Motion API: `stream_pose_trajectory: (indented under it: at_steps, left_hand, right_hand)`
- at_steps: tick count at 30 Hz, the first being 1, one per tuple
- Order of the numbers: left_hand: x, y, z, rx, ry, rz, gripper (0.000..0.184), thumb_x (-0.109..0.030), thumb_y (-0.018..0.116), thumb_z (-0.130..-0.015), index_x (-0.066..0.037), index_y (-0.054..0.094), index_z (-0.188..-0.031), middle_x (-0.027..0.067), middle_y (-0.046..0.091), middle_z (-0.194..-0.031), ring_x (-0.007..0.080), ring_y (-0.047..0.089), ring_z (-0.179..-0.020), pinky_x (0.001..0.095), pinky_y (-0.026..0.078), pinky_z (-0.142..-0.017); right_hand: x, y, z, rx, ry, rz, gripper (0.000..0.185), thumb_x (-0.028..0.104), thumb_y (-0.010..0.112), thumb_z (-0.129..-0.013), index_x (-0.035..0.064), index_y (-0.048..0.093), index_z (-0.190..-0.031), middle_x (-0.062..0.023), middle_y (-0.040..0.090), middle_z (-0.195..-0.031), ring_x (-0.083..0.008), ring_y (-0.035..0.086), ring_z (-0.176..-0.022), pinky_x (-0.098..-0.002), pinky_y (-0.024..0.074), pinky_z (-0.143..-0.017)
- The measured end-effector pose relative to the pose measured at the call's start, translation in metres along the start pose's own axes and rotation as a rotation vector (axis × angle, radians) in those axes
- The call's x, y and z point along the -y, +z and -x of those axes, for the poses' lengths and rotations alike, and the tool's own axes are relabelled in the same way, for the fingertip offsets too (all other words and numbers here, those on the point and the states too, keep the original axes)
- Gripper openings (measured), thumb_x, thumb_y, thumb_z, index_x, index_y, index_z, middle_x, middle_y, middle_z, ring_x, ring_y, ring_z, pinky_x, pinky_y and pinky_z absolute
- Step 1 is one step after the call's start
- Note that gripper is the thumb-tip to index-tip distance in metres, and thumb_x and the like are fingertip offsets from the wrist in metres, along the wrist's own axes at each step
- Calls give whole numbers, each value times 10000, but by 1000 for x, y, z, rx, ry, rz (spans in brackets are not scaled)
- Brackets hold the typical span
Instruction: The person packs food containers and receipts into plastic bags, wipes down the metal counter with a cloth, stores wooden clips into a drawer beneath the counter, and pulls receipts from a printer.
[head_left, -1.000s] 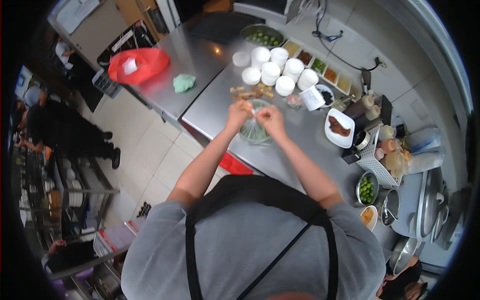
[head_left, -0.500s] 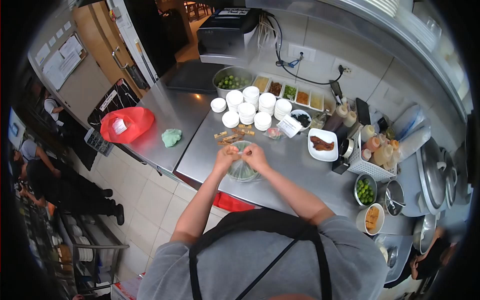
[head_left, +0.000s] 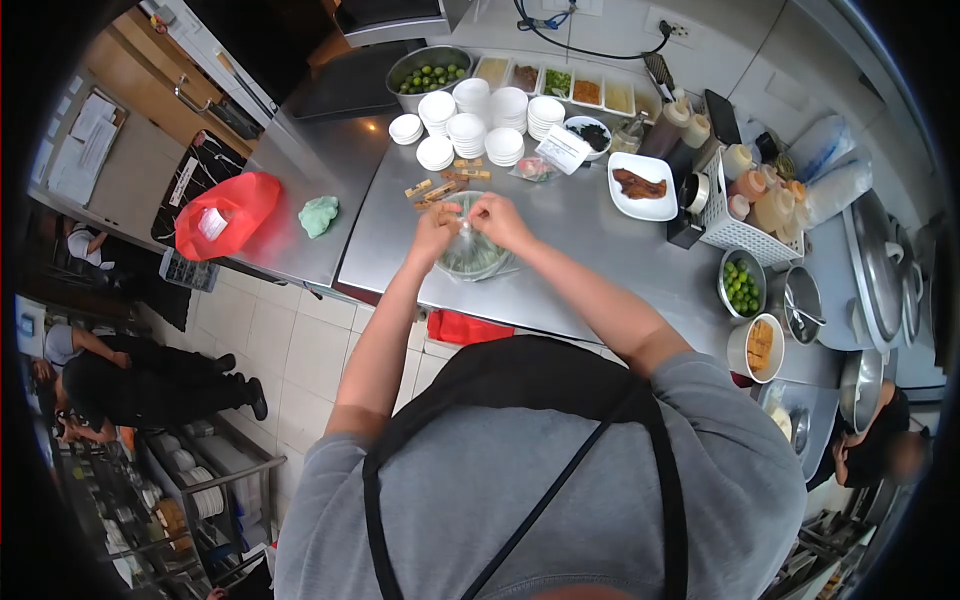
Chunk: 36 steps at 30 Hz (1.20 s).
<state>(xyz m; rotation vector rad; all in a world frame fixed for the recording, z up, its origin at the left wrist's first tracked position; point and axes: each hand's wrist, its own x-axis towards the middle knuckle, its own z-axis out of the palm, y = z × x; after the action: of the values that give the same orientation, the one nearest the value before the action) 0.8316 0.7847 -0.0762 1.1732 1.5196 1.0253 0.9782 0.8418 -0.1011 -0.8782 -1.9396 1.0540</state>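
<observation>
A clear plastic bag (head_left: 474, 258) with pale greenish contents sits on the steel counter near its front edge; it looks round, and I cannot tell whether a bowl is inside it. My left hand (head_left: 436, 230) pinches the gathered top of the bag from the left. From the right, my right hand (head_left: 500, 220) pinches the same gathered plastic, fingertips raised and close to the left ones. Just beyond the hands lie several small brown-and-tan wrapped pieces (head_left: 440, 190). The fingers partly hide the bag's neck.
Stacked white lidded cups (head_left: 466, 132) stand behind. A red plastic bag (head_left: 228, 215) and a green cloth (head_left: 318, 216) lie left. To the right are a white dish of meat (head_left: 643, 187), a bottle basket (head_left: 752, 228), a bowl of green citrus (head_left: 741, 285) and a tub (head_left: 757, 348).
The view has tipped downward, so the counter's things sit higher in it. My fingertips are lifted, with a small gap between my hands; both stay at the bag's top.
</observation>
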Motion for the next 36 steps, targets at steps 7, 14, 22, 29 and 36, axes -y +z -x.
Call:
stream_pose_trajectory:
  at_steps: [7, 14, 22, 29, 36]
  left_hand:
    - [-3, -7, -7, 26, -137, 345, 245, -36, 531, -770, -7, 482, -1008, 62, 568, -864, 109, 522, -744, 222, 431, -667]
    - [-1, -4, -7, 20, -98, 419, 261, -43, 522, -798, 42, 523, -1045, 64, 571, -900, 97, 508, -729, 223, 436, -680]
    - [2, 13, 1, -75, -22, 111, 204, -160, 498, -833, 5, 619, -828, -1, 548, -702, 72, 450, -618, 207, 360, -568]
    - [10, 20, 5, -205, 81, -186, 273, -235, 511, -817, -8, 623, -921, 79, 625, -844, 134, 542, -789, 261, 418, -720]
    - [8, -33, -5, -254, 132, -185, 237, -217, 563, -760, -27, 633, -884, 155, 604, -913, 270, 591, -774, 338, 441, -743]
  right_hand:
    - [10, 1, 6, -40, -35, -186, 95, 39, 582, -714, 7, 590, -803, -105, 522, -785, -191, 559, -689, -279, 450, -601]
    - [28, 0, 13, -36, -121, -116, 86, 50, 571, -737, 4, 575, -810, -107, 526, -780, -189, 538, -662, -295, 450, -600]
    - [21, 11, -8, -241, -3, -71, 86, 92, 578, -734, 9, 594, -750, -129, 575, -645, -221, 543, -539, -313, 416, -515]
    - [-14, 12, -42, -313, -148, 366, 98, 125, 604, -721, 29, 592, -736, -113, 565, -608, -203, 553, -544, -328, 422, -523]
    - [11, -26, -37, -189, -39, 65, 139, 145, 645, -729, 33, 626, -811, -84, 612, -742, -157, 579, -704, -277, 443, -635]
